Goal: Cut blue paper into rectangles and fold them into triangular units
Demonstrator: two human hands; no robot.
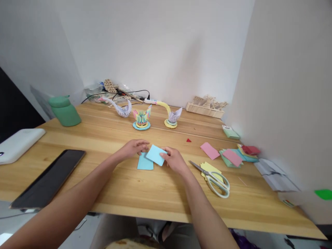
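Note:
Near the middle of the wooden table (109,186), my right hand (174,160) pinches a light blue paper rectangle (156,154), lifted and tilted a little. A second light blue sheet (144,162) lies flat under it. My left hand (134,148) rests on the table at that sheet's far left corner, its fingers curled onto the paper.
Scissors (214,179) lie on yellow paper to the right. Pink, green and red paper stacks (234,156) sit further right by the wall. Folded-paper swans (173,117) and a basket (141,119) stand at the back. A dark tablet (49,178), white device (18,144) and green container (64,111) occupy the left.

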